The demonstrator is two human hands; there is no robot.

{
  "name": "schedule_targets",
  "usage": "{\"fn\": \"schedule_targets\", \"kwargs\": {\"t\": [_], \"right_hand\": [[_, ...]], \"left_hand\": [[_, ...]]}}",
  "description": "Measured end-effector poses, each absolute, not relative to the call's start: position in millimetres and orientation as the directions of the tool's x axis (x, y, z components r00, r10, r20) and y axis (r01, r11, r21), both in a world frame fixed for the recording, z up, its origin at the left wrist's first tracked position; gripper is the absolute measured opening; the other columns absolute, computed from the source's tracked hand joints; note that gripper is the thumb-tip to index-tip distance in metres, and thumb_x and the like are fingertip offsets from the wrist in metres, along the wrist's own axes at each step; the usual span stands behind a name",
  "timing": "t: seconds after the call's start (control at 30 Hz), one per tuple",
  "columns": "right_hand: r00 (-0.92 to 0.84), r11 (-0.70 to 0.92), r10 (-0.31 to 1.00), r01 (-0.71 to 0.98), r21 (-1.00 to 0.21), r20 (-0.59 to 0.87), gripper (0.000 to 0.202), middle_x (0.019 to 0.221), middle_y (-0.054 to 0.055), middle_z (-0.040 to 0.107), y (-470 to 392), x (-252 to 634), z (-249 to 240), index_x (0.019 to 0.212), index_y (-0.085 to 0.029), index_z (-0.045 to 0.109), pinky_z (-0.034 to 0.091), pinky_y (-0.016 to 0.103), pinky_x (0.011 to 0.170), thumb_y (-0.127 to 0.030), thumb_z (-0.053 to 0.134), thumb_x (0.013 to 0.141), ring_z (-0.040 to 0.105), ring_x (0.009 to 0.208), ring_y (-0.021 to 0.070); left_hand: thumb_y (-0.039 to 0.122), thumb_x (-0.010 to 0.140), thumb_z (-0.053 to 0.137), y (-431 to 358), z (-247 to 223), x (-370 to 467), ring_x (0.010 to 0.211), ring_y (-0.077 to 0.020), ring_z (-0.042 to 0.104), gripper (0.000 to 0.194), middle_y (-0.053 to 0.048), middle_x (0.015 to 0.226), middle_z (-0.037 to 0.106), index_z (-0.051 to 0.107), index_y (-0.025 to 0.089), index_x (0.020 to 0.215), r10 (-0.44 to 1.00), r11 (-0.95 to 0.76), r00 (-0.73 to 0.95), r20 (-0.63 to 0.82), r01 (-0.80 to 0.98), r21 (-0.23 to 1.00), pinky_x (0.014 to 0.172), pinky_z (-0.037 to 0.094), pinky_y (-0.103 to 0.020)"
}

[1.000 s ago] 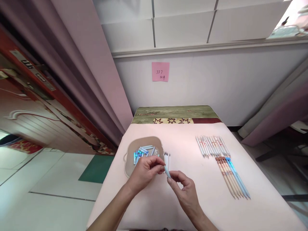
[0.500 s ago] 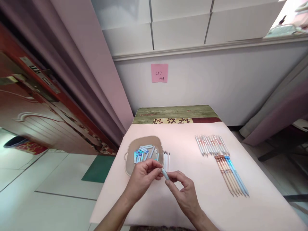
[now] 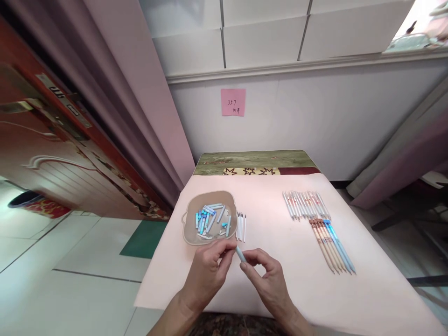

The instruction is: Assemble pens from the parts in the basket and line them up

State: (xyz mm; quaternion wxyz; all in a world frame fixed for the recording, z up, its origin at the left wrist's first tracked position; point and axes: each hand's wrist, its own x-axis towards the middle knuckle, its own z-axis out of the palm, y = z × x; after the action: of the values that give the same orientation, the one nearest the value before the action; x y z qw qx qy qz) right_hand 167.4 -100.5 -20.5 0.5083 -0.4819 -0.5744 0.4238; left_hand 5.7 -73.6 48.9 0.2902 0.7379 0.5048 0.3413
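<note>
A short pale blue pen barrel (image 3: 240, 254) is held between my two hands above the front of the table. My right hand (image 3: 268, 275) pinches its lower end between thumb and fingers. At the upper end, the thumb and fingertips of my left hand (image 3: 212, 266) are pressed together; whether they grip a small part there is hidden. Just beyond my left hand stands a beige basin (image 3: 189, 224) with several blue and lilac pen parts (image 3: 206, 221) lying in it. Beside it, thin white refills with dark tips (image 3: 241, 226) lie in a row.
On the right of the pink-covered table (image 3: 266, 205) lies a row of clear-and-white pens (image 3: 306, 205). Nearer me are brown pens (image 3: 324, 247) and blue pens (image 3: 339, 247), side by side. A pink note (image 3: 233, 102) is on the wall behind.
My left hand has turned slightly at the barrel's upper end, its fingers less curled. My right hand keeps its grip. The head view has shifted a little, showing more of the basin's contents.
</note>
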Motion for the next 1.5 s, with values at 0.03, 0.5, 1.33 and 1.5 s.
{"fn": "schedule_targets", "kwargs": {"t": [0.03, 0.5, 1.33, 1.5], "right_hand": [[-0.023, 0.172, 0.985, 0.117, -0.978, 0.171, 0.014, 0.074, 0.002, 0.067, -101.5, 166.8, -21.1, 0.087, -0.02, 0.072, 0.048, 0.025, 0.068, -0.029, 0.064, 0.081, 0.059, 0.071, 0.0164], [-0.034, -0.113, 0.994, -0.236, -0.965, -0.108, 0.035, 0.081, 0.004, 0.068, -109.3, 148.7, -44.0, 0.102, -0.018, 0.065, 0.049, 0.029, 0.073, -0.042, 0.07, 0.077, 0.061, 0.076, 0.0173], [0.037, 0.334, 0.932, 0.293, -0.896, 0.36, 0.018, 0.074, 0.001, 0.064, -37.3, 129.3, 4.7, 0.095, -0.02, 0.067, 0.048, 0.025, 0.063, -0.031, 0.062, 0.082, 0.056, 0.063, 0.0135], [-0.002, 0.401, 0.891, 0.472, -0.785, 0.454, 0.014, 0.069, 0.0, 0.062, -4.1, 103.6, 8.6, 0.087, -0.02, 0.068, 0.045, 0.023, 0.06, -0.031, 0.06, 0.083, 0.056, 0.06, 0.0125]], "left_hand": [[0.023, 0.084, 0.056, -75.5, 47.6, 5.3, 0.075, -0.0181, 0.067, 0.013, -0.003, 0.083, 0.072, 0.069, 0.024, 0.087, 0.949, -0.302, 0.248, 0.196, 0.526, 0.796, 0.072, 0.051, -0.027], [0.03, 0.071, 0.074, -78.5, -1.7, 6.1, 0.074, -0.0141, 0.06, 0.018, -0.003, 0.079, 0.068, 0.07, 0.014, 0.08, 0.949, 0.314, 0.104, -0.298, -0.221, 0.923, 0.074, 0.049, -0.026], [0.022, 0.085, 0.058, -31.7, -2.6, -14.1, 0.075, -0.0184, 0.067, 0.014, -0.01, 0.084, 0.069, 0.065, 0.01, 0.083, 0.923, 0.334, 0.086, -0.376, -0.664, 0.669, 0.074, 0.057, -0.033], [0.011, 0.089, 0.049, -3.9, -15.6, -21.7, 0.07, -0.0152, 0.067, 0.018, -0.008, 0.077, 0.07, 0.064, 0.01, 0.079, 0.873, 0.362, 0.088, -0.48, -0.776, 0.517, 0.072, 0.057, -0.03]]}}
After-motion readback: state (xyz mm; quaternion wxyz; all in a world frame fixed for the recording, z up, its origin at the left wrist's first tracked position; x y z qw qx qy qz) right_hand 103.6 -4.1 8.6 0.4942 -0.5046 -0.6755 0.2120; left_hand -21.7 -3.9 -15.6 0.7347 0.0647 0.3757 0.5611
